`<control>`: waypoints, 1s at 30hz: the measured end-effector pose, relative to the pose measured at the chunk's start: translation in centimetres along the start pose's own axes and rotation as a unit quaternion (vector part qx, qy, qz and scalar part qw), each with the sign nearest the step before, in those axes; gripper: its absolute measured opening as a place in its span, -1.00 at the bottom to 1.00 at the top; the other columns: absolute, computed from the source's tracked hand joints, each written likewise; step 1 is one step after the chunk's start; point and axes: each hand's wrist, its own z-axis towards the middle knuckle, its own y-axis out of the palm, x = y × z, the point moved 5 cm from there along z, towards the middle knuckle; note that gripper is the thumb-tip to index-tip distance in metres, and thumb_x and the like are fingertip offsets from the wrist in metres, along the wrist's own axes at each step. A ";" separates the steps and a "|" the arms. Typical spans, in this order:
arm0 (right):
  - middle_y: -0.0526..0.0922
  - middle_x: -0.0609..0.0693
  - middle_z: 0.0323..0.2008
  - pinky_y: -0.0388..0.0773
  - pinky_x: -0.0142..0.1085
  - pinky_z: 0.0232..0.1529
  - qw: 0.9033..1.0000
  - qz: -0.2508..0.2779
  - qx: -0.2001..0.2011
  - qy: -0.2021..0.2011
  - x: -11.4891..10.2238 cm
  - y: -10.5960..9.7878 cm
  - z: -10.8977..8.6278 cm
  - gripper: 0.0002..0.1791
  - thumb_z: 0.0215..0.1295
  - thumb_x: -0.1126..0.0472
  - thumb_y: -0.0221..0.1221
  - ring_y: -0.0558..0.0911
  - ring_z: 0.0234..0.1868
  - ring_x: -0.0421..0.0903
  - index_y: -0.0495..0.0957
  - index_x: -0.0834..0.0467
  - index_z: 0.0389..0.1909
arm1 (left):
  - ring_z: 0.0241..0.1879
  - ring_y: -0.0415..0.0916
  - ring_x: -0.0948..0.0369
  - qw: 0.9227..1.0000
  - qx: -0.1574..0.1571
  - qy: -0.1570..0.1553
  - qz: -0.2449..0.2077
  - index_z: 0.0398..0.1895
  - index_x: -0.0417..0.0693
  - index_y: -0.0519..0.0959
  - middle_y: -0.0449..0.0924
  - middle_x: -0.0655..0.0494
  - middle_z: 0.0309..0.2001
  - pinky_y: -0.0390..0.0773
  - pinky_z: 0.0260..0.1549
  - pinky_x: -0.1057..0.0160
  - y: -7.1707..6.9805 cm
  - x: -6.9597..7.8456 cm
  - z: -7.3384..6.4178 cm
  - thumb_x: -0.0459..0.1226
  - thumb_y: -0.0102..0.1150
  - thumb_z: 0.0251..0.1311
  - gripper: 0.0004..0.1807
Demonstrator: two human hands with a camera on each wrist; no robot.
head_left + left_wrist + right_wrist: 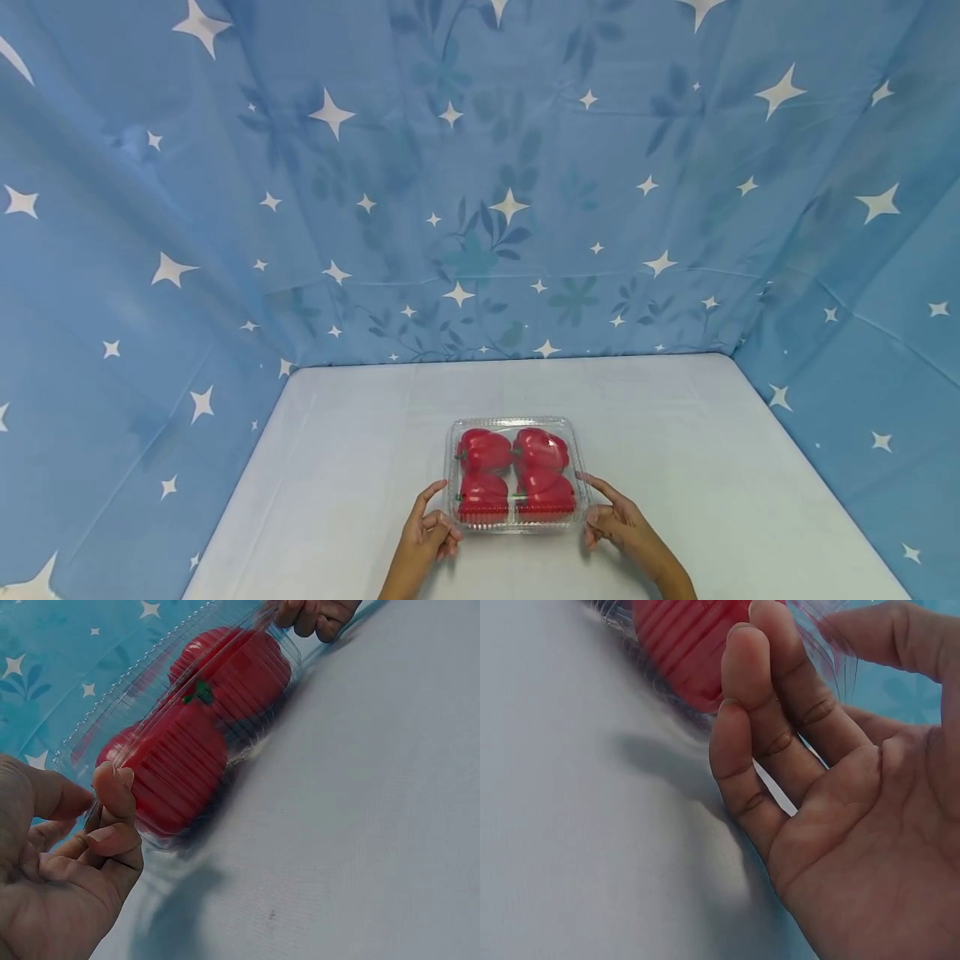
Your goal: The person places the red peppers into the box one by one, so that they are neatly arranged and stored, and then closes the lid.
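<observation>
A clear plastic clamshell box (510,422) sits on the white table, its lid down. Inside lie several red bell peppers (486,451) with small green stems, arranged in two rows. At the box's left side, my left hand (426,537) pinches the edge between thumb and fingers; the left wrist view shows the fingertips (114,784) against the ribbed wall. Opposite it, my right hand (632,533) holds the right edge, thumb and fingers on either side of the rim. The box's far side is hidden in both wrist views.
The white tabletop (345,450) extends around the box on all sides. Blue cloth (480,167) with white stars and leaf prints hangs behind the table and along its left and right edges.
</observation>
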 end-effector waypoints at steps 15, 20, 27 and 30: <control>0.70 -0.07 -0.43 0.67 -0.32 -0.27 0.997 -0.031 0.048 0.043 0.1 -0.2 -0.1 -0.33 0.44 0.37 -0.09 0.66 -0.42 -0.22 -0.21 0.43 0.42 | -0.52 0.60 0.27 0.996 0.016 -0.012 0.086 0.47 -0.10 0.06 0.65 -0.14 -0.38 0.49 -0.57 0.39 -0.4 -0.1 0.4 -0.46 -0.11 0.33 -0.36; 0.67 -0.07 -0.43 0.66 -0.38 -0.35 0.996 -0.045 0.048 0.056 0.2 -0.1 -0.3 -0.57 0.48 0.31 -0.11 0.65 -0.46 -0.24 -0.07 0.36 0.18 | -0.33 0.57 0.24 0.982 0.056 -0.006 0.181 0.43 0.03 0.20 0.57 -0.08 -0.13 0.58 -0.47 0.32 -0.9 -0.1 0.5 -0.20 -0.10 0.48 -0.51; 0.64 -0.12 -0.44 0.60 -0.50 -0.48 0.998 -0.036 0.004 0.047 0.1 0.3 -0.4 -0.60 0.54 0.29 -0.17 0.60 -0.49 -0.31 0.28 0.66 -0.23 | 0.13 0.52 -0.11 0.979 0.085 -0.004 0.184 0.37 -0.07 0.22 0.35 -0.23 0.26 0.65 -0.28 0.25 -0.3 -0.1 0.8 0.05 -0.17 0.49 -0.45; 0.65 -0.16 -0.46 0.54 -0.53 -0.53 0.998 -0.035 0.004 0.054 0.3 0.4 -0.3 -0.52 0.55 0.27 -0.17 0.59 -0.51 -0.34 0.22 0.76 -0.21 | 0.11 0.54 -0.15 0.976 0.084 -0.004 0.200 0.36 -0.08 0.20 0.36 -0.25 0.24 0.64 -0.24 0.28 0.0 0.0 0.9 0.04 -0.16 0.48 -0.45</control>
